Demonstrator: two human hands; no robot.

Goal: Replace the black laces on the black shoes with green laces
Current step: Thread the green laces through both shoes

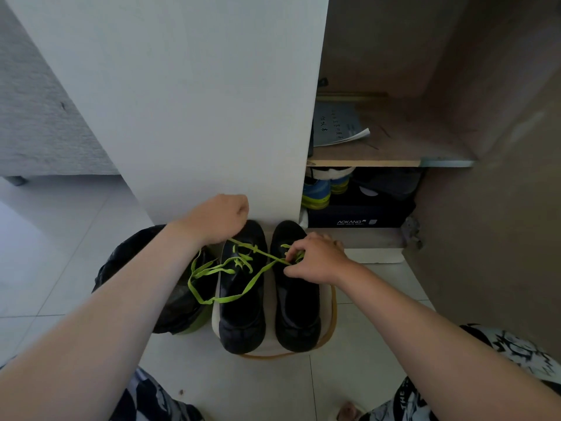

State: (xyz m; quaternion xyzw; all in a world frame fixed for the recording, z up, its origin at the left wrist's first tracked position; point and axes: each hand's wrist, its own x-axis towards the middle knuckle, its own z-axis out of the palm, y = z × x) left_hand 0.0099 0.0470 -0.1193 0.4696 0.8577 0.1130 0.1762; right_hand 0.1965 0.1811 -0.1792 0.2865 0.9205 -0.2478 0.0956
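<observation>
From the head view, the green lace (233,298) is a flat, limp, light ribbon that will probably slip and twist, so it is best pinched near its tip. It runs taut between both hands. The left hand (217,218) has its grip curled on one end above the left shoe (241,317). The right hand (315,261) pinches the lace at the right shoe (299,317). The soft black shoes stand side by side on a tan-rimmed white base (334,308). A black bag (142,262) crowds the left, with slack lace draped over it. The white cabinet door (197,101) stands just behind the toes.

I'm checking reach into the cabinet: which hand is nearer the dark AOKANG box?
Right. The right hand, pinching the green lace, is just below-left of the AOKANG box; the left hand, gripping lace too, is farther left.
</observation>
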